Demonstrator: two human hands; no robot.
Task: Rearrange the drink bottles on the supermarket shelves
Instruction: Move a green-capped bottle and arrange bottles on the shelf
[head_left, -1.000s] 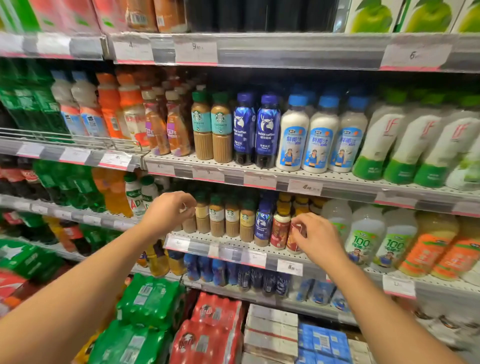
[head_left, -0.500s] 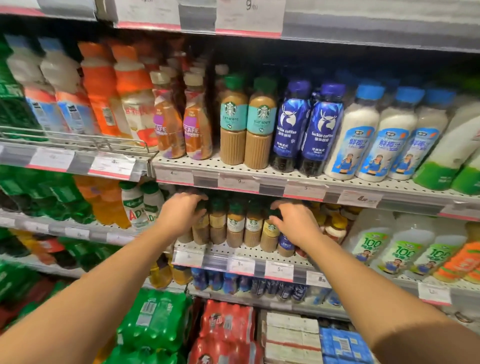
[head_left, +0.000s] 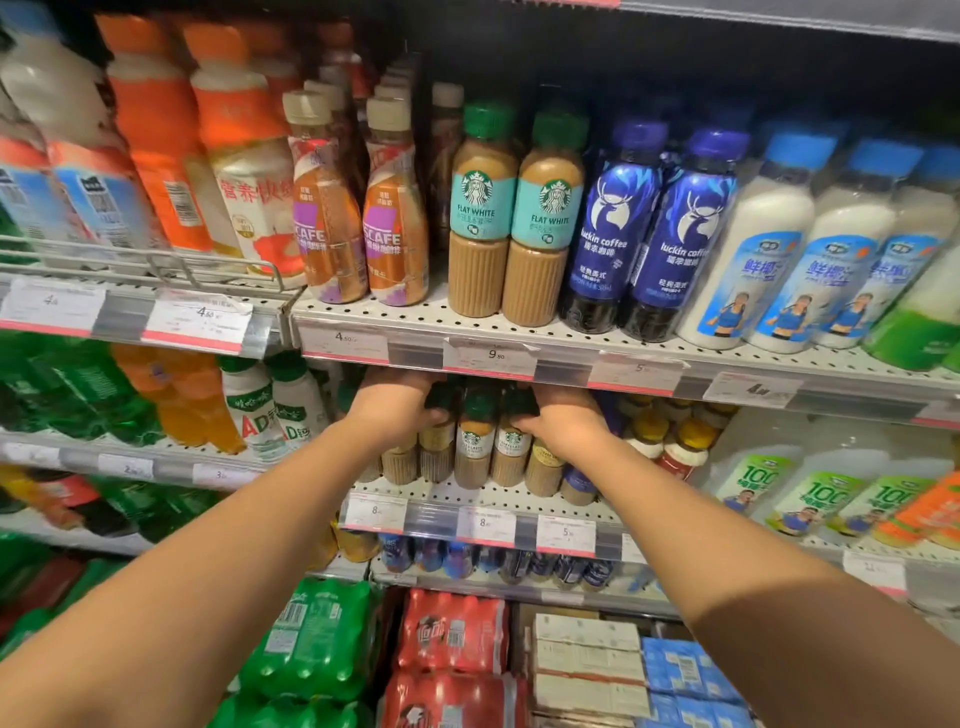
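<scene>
Ribbed coffee bottles (head_left: 475, 457): left hand (head_left: 392, 405), right hand (head_left: 563, 423) fingers curled gripping green caps.

Two Flat White bottles (head_left: 511, 218), two Luckin coffee bottles (head_left: 644, 234), two front Nescafé bottles (head_left: 358, 208) (more behind), two hands (head_left: 395, 405)

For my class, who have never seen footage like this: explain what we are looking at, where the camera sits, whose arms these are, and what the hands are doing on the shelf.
There is no machine here. A person wears a wide-angle camera on the head, so you look forward and down along their own bare arms at supermarket shelves. The left hand and the right hand reach under the upper shelf edge, each with a grip on the green cap of a small coffee bottle in the row of small coffee bottles. Above stand Flat White bottles and blue luckin coffee bottles. Below lie green shrink-wrapped packs.
</scene>
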